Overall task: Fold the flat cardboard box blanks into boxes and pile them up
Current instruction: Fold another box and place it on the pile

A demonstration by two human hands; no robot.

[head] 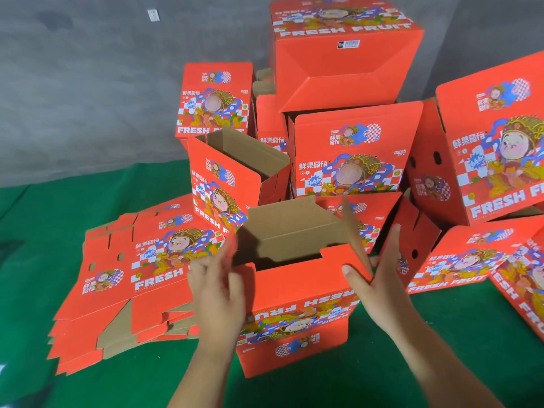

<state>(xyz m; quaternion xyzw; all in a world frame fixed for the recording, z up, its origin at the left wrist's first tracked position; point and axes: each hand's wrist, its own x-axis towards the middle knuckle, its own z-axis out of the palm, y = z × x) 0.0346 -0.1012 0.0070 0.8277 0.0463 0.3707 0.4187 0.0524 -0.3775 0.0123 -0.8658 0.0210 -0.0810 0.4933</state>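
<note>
A red printed box stands open-topped in front of me on the green cloth, its brown inside showing. My left hand lies flat against its left wall, fingers straight and blurred. My right hand holds the right wall, thumb on the front panel and fingers along the raised side flap. A stack of flat red blanks lies to the left. Folded boxes are piled behind: one open box and a closed one above it.
More folded red boxes lean at the right and low right. A tall box tops the pile against the grey wall. Green cloth covers the work surface.
</note>
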